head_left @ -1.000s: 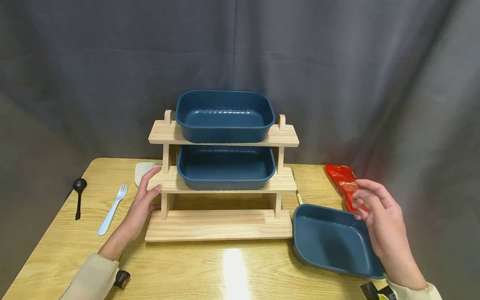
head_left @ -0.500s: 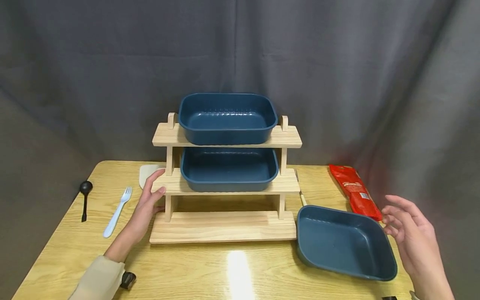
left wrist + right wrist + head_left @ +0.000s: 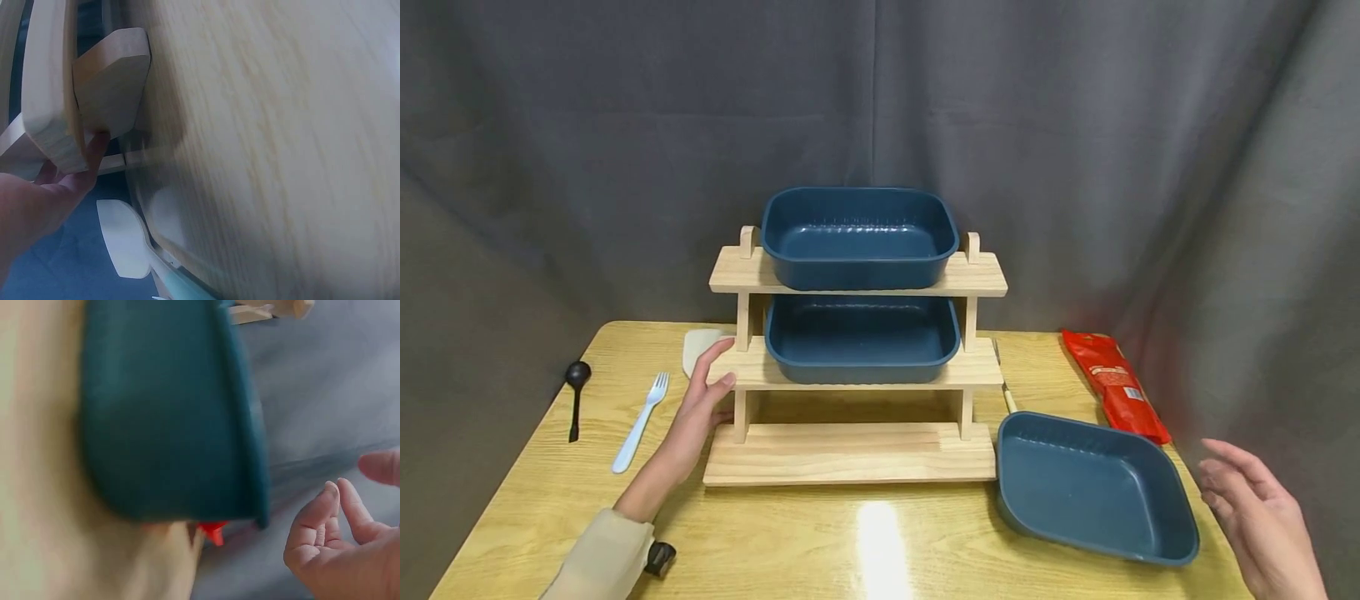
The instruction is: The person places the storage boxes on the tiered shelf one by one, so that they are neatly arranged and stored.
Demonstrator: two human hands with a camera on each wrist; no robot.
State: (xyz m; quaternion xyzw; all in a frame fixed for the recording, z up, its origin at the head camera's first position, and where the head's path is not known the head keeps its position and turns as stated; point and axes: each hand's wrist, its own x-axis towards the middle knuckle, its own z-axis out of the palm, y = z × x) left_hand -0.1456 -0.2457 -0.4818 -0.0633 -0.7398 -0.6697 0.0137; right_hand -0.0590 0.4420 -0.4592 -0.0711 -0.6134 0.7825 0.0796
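Observation:
A three-tier wooden display shelf (image 3: pixel 850 457) stands mid-table. My left hand (image 3: pixel 688 421) holds the left end of its middle board, thumb in front and fingers behind; in the left wrist view the fingers of that hand (image 3: pixel 40 203) reach around the board end. One dark blue bin (image 3: pixel 860 273) sits on the top tier and another blue bin (image 3: pixel 861 373) on the middle tier. A third blue bin (image 3: pixel 1093 492) rests on the table, beside the shelf's right end. My right hand (image 3: pixel 1262 517), loosely bent and holding nothing, hovers apart from that bin, near the table's right edge.
On the left lie a black spoon (image 3: pixel 577 387), a pale blue fork (image 3: pixel 640 425) and a white spatula head (image 3: pixel 698 346), partly behind the shelf. A red packet (image 3: pixel 1112 383) lies behind the right bin. A thin cream handle (image 3: pixel 1010 400) shows beside the shelf. Grey curtain (image 3: pixel 865 100) hangs behind.
My right hand has moved right and down, from over the right bin's edge to beyond it. My left hand keeps its hold on the shelf. The head view has shifted slightly.

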